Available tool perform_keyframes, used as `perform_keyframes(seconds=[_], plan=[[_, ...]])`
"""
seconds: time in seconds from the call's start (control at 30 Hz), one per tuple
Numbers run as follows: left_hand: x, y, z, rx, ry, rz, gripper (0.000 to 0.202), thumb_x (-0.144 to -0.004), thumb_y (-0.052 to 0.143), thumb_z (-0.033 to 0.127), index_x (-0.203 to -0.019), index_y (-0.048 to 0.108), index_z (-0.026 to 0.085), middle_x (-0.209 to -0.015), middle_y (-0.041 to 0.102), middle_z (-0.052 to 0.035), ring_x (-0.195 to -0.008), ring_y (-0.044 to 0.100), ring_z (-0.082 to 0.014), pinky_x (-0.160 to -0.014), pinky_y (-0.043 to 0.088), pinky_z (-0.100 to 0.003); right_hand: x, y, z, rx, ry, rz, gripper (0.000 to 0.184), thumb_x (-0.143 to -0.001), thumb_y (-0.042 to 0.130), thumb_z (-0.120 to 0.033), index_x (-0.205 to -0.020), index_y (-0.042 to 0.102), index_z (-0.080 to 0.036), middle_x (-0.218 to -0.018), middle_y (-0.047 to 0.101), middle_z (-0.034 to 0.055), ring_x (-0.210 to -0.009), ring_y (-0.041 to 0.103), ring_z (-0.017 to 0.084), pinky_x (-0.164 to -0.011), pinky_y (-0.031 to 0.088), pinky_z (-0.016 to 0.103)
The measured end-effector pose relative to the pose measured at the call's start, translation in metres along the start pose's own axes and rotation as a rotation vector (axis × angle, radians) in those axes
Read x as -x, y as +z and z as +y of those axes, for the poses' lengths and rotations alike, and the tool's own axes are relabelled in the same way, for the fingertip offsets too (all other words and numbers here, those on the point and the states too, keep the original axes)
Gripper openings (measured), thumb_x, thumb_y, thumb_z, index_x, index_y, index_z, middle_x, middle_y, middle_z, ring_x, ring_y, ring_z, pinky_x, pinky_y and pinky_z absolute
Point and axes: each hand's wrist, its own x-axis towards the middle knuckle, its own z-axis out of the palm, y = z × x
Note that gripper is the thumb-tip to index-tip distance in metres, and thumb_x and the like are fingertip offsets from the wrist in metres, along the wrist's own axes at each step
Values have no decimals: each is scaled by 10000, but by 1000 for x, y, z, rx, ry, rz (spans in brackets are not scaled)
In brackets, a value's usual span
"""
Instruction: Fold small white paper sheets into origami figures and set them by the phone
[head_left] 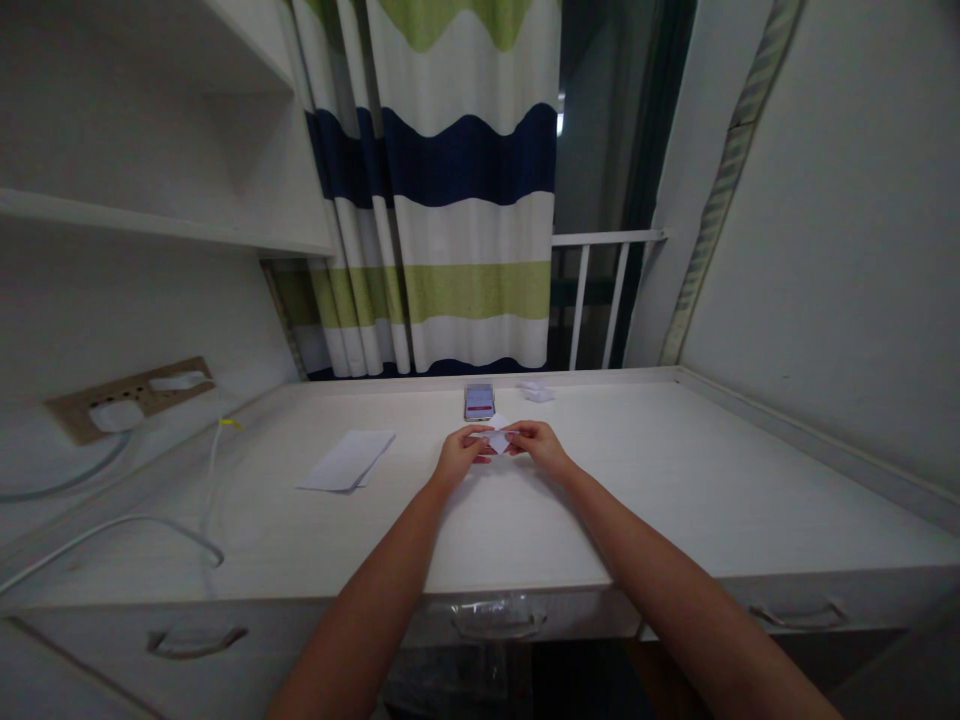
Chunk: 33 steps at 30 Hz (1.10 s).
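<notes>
Between my two hands is a small piece of folded white paper, held just above the white desk. My left hand pinches its left side, fingers closed on it. The right side is gripped by my right hand, thumb and fingers together. One pointed corner of the paper stands up behind the fingers, and another points down toward me. The finer folds are too small to make out. Just beyond my left hand lies a phone with its screen lit.
Left of my hands lie several white paper sheets. Some small folded paper pieces rest near the desk's back edge. A white cable runs over the left side from a wall socket strip. A striped curtain hangs behind.
</notes>
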Motion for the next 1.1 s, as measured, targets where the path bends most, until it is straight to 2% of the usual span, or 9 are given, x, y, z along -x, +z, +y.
perform_keyframes(seconds=[0.3,0.63,0.8,0.93,1.1], plan=[[3,3,6,40,-1,93,238,-544,652,253,-735,634,113,-615,653,-43,-555,602,-135,-553,487,-248,4,5,-6,-3,-38,-29,199,-542,625,-253,-706,660,-146,-569,630,5,-522,579,112,-543,461,245],[2,2,7,111,-46,109,178,-525,612,158,-693,637,109,-585,645,-38,-525,596,-131,-535,475,-239,5,6,-9,3,-64,-40,168,-551,580,-199,-688,666,-153,-551,622,-4,-521,564,102,-550,450,240],[1,1,4,155,-64,83,217,-544,606,172,-748,638,104,-619,655,-49,-542,602,-130,-559,480,-240,6,6,-10,6,-72,-33,168,-552,579,-189,-690,669,-153,-566,624,-3,-516,547,94,-554,444,240],[3,1,6,197,-76,56,222,-581,603,228,-758,637,99,-570,637,-42,-539,600,-133,-551,480,-240,5,6,-9,23,-90,-27,154,-552,570,-180,-667,669,-153,-562,623,-6,-508,534,89,-542,438,232],[2,2,4,146,-69,59,282,-563,670,302,-754,635,97,-606,644,-50,-542,592,-121,-577,483,-249,5,5,-8,97,-126,-18,163,-565,538,-149,-662,668,-156,-572,627,-7,-501,523,84,-549,436,230]])
